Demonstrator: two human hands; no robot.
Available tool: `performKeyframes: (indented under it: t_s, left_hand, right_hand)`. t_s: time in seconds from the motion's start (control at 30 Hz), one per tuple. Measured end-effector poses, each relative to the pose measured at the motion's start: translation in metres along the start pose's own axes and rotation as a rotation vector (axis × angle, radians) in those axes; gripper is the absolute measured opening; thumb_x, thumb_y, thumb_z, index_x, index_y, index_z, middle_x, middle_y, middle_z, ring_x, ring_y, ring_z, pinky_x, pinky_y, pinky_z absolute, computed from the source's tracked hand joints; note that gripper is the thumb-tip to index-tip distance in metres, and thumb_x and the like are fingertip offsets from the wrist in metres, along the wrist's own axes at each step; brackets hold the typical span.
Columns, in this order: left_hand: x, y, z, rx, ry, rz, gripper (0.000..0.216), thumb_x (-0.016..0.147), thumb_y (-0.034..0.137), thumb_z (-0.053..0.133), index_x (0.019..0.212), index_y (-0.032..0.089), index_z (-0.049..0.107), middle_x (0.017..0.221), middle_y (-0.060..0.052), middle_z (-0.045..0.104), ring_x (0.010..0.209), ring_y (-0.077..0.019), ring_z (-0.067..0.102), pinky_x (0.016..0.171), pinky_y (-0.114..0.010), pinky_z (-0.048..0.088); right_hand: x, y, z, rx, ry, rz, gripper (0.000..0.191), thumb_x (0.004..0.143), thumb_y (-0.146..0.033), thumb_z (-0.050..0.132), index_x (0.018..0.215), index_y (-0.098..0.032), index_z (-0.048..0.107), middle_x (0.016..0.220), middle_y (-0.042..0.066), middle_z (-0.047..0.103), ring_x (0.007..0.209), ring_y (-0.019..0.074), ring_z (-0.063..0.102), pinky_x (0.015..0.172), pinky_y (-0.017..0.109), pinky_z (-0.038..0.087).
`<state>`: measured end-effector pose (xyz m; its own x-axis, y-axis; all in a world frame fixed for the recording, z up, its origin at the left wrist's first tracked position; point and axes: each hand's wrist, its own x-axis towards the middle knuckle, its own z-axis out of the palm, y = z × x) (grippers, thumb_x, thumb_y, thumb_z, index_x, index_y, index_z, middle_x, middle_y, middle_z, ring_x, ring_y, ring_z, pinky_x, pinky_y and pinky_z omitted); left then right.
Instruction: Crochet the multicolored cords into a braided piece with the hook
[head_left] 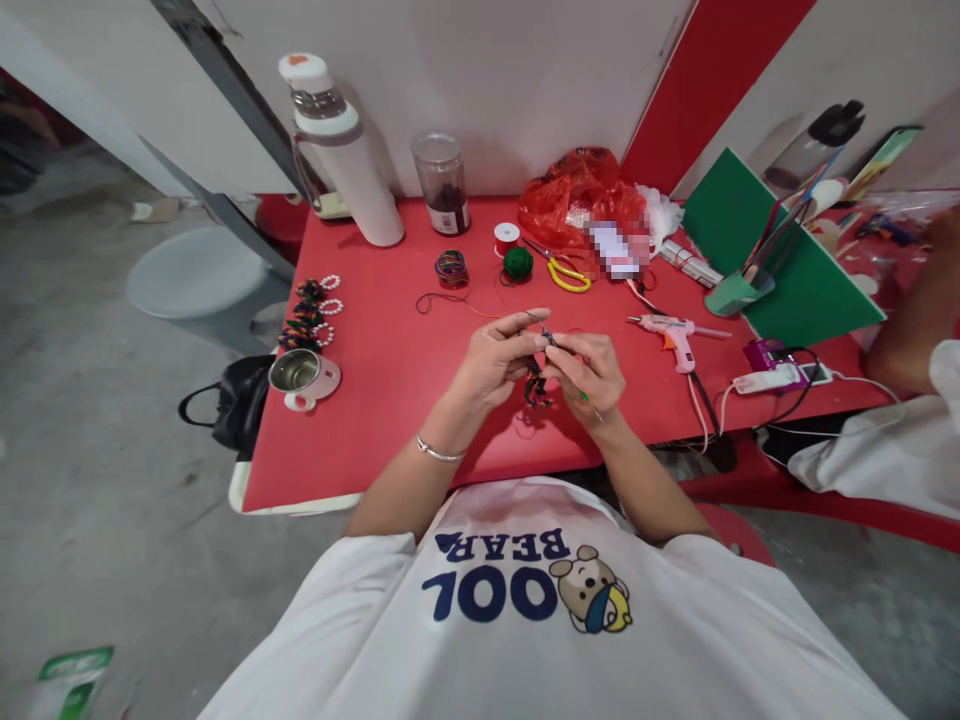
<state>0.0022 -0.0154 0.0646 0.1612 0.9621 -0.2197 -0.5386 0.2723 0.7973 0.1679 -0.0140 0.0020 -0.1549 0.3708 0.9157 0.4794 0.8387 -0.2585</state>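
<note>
Above the flat red counter point(390, 400), my left hand point(495, 355) pinches a small, dark, many-coloured yarn piece point(536, 388); my right hand point(591, 372) grips a thin metal stick point(598, 413) near it. If the loose, curly yarn strand point(446, 296) snags, the tug could make the yarn piece slip.

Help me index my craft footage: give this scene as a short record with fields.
Surface: red table
Left grip: pinching a multicoloured yarn piece
Right grip: at the same piece, holding a thin metal tool
Beyond the hands: multicoloured yarn ball, green yarn ball, spool of red thread, yellow-handled tool
Table's left: pale mug, yarn pieces with white bead loops
Table's right: pink glue gun, green cup
Back edge: white bottle, see-through jar, red plastic bag
</note>
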Motion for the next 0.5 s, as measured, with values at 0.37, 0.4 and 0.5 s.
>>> performKeyframes:
  t_s: [0.37, 0.4, 0.5]
  left_hand:
    - [0.005, -0.016, 0.005, 0.108, 0.130, 0.190, 0.052, 0.060, 0.016, 0.087, 0.111, 0.014, 0.079, 0.060, 0.007, 0.062, 0.050, -0.0054, 0.050, 0.052, -0.019, 0.039]
    - [0.004, -0.015, 0.004, 0.062, 0.103, 0.138, 0.051, 0.059, 0.018, 0.088, 0.109, 0.014, 0.079, 0.059, 0.008, 0.059, 0.046, -0.0039, 0.044, 0.048, -0.019, 0.034]
    - [0.003, -0.004, 0.000, -0.027, -0.005, -0.037, 0.046, 0.055, 0.019, 0.091, 0.100, 0.014, 0.080, 0.057, 0.008, 0.056, 0.039, 0.0001, 0.026, 0.041, -0.020, 0.017]
  right_hand:
    - [0.004, -0.004, 0.000, -0.019, -0.088, 0.187, 0.021, 0.100, -0.039, 0.069, 0.117, -0.034, 0.081, 0.106, 0.006, 0.080, 0.098, 0.0230, 0.075, 0.088, 0.041, 0.064]
    - [0.000, -0.003, 0.001, -0.048, -0.076, 0.179, 0.022, 0.100, -0.043, 0.069, 0.117, -0.035, 0.081, 0.108, 0.007, 0.080, 0.100, 0.0238, 0.075, 0.089, 0.042, 0.063]
    - [-0.006, 0.003, 0.003, 0.012, -0.030, 0.169, 0.025, 0.099, -0.051, 0.068, 0.115, -0.037, 0.082, 0.108, 0.006, 0.080, 0.099, 0.0249, 0.075, 0.089, 0.045, 0.063]
